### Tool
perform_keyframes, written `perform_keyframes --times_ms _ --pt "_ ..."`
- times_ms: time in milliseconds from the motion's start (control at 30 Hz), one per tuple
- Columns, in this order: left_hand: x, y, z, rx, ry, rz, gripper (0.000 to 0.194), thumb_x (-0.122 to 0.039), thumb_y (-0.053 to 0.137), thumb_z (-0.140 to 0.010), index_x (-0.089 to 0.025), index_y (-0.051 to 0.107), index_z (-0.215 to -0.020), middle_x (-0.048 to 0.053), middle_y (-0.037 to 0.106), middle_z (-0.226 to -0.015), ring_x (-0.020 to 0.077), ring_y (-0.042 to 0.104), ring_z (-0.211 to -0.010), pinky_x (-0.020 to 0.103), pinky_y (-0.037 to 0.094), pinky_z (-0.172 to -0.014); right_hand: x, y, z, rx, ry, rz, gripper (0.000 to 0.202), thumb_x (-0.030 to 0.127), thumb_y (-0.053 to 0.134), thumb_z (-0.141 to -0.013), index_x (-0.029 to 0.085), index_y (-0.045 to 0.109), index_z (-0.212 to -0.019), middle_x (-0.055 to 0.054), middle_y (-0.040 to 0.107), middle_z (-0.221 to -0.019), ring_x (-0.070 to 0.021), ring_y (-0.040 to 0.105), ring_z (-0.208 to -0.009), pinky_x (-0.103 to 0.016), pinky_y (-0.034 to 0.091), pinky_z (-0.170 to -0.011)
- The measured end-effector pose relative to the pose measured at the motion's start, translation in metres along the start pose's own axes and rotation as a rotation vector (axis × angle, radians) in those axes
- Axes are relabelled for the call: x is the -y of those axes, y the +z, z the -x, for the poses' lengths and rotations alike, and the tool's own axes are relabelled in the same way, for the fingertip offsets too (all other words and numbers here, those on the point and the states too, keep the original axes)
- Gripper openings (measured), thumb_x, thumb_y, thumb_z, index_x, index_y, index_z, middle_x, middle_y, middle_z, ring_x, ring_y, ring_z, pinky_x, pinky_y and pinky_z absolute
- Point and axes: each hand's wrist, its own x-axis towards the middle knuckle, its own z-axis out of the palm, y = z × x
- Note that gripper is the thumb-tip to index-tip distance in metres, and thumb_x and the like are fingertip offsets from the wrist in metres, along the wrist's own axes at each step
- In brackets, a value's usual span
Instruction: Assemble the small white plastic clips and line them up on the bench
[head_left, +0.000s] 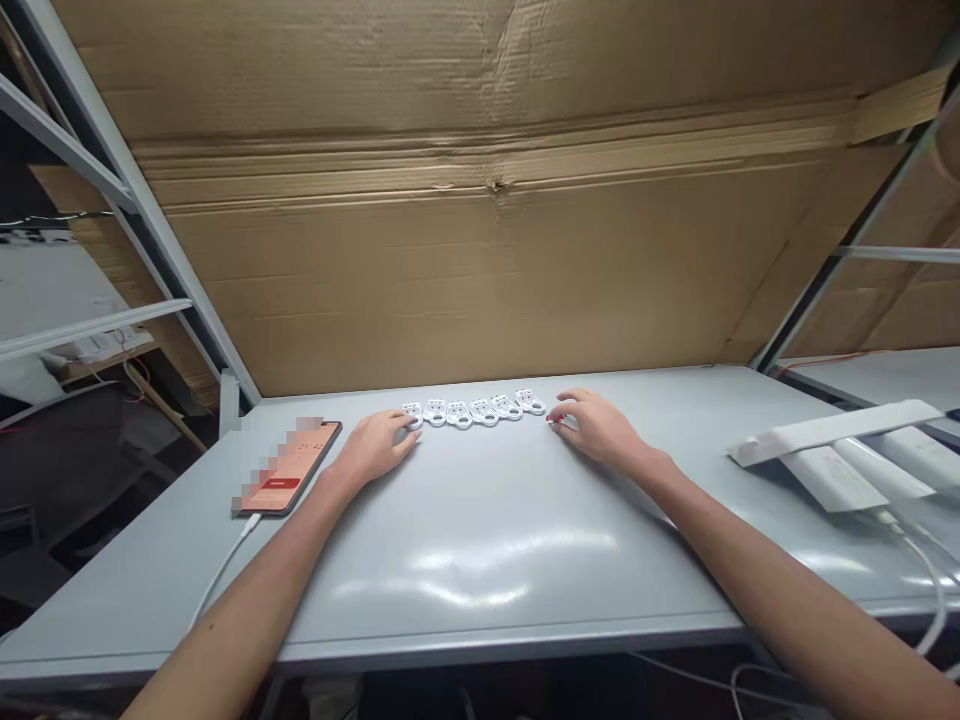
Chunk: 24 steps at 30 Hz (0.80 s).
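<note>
The phone point(291, 470) lies left of the ring-ended pieces point(484, 411) (in a row).

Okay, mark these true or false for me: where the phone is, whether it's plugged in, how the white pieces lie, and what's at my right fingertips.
The phone is beside the right forearm. False: the phone lies beside the left forearm.
A white cable is plugged into the phone. True.
The white pieces are stacked in a pile. False: the white pieces lie in a row.
A small red item is at the right hand's fingertips. True.
</note>
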Motion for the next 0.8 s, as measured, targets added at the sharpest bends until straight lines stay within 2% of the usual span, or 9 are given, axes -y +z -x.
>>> perform_keyframes --times_ms 200,367,433,500,600,667,800 --pt "-0.007 -0.008 0.002 -0.030 -0.005 -0.050 0.043 -0.044 0.039 -0.094 -0.024 0.077 -0.092 0.007 0.074 -0.103 0.0279 0.065 -0.098 0.039 0.050 -0.085 -0.002 0.002 -0.001 0.019 -0.003 0.011 0.020 0.020 0.055 -0.086 0.023 0.074 -0.082 -0.011 0.068 -0.111 -0.0317 0.060 -0.110 -0.043 0.051 -0.085" --pt "-0.008 -0.008 0.000 -0.102 -0.005 -0.010 0.043 -0.045 0.041 -0.092 -0.023 0.075 -0.078 0.007 0.073 -0.094 0.0268 0.064 -0.091 0.039 0.049 -0.085 0.003 0.001 -0.001 -0.012 -0.053 -0.180 0.017 0.025 0.055 -0.084 0.022 0.070 -0.078 -0.010 0.069 -0.109 -0.0296 0.062 -0.105 -0.042 0.051 -0.085" --pt "-0.008 -0.006 0.000 -0.124 -0.009 0.031 0.040 -0.045 0.042 -0.092 -0.023 0.075 -0.085 0.008 0.072 -0.098 0.0270 0.064 -0.094 0.040 0.049 -0.088 0.009 0.000 -0.001 -0.008 -0.078 -0.328 0.017 0.029 0.055 -0.085 0.023 0.070 -0.083 -0.007 0.071 -0.105 -0.0270 0.064 -0.098 -0.042 0.051 -0.085" --pt "-0.005 -0.002 0.000 -0.117 -0.009 0.058 0.039 -0.046 0.045 -0.091 -0.021 0.072 -0.104 0.009 0.069 -0.113 0.0280 0.063 -0.103 0.040 0.049 -0.092 0.016 -0.002 0.000 0.019 -0.076 -0.480 0.018 0.033 0.055 -0.086 0.023 0.070 -0.087 -0.006 0.073 -0.099 -0.0249 0.066 -0.092 -0.041 0.052 -0.085" --pt "0.002 0.005 0.000 -0.046 0.002 0.071 0.056 -0.049 0.049 -0.088 -0.018 0.056 -0.133 0.013 0.055 -0.140 0.0307 0.053 -0.126 0.042 0.044 -0.104 0.025 -0.001 0.000 0.067 -0.022 -0.653 0.020 0.038 0.059 -0.085 0.022 0.071 -0.087 -0.005 0.074 -0.094 -0.0243 0.068 -0.090 -0.039 0.053 -0.085" --pt "0.008 0.008 0.000 0.008 0.012 0.086 0.060 -0.050 0.047 -0.089 -0.016 0.050 -0.139 0.013 0.050 -0.145 0.0311 0.048 -0.132 0.042 0.040 -0.108 0.028 0.000 -0.001 0.090 0.015 -0.726 0.020 0.039 0.063 -0.083 0.021 0.072 -0.086 -0.005 0.074 -0.093 -0.0247 0.069 -0.089 -0.039 0.053 -0.085" --pt "0.007 0.004 0.000 0.021 0.007 0.086 0.055 -0.048 0.045 -0.092 -0.016 0.052 -0.137 0.012 0.056 -0.140 0.0325 0.054 -0.127 0.044 0.044 -0.104 0.028 0.005 -0.002 0.137 0.088 -0.813 0.022 0.040 0.067 -0.080 0.021 0.074 -0.088 -0.007 0.075 -0.096 -0.0264 0.069 -0.092 -0.041 0.052 -0.087"
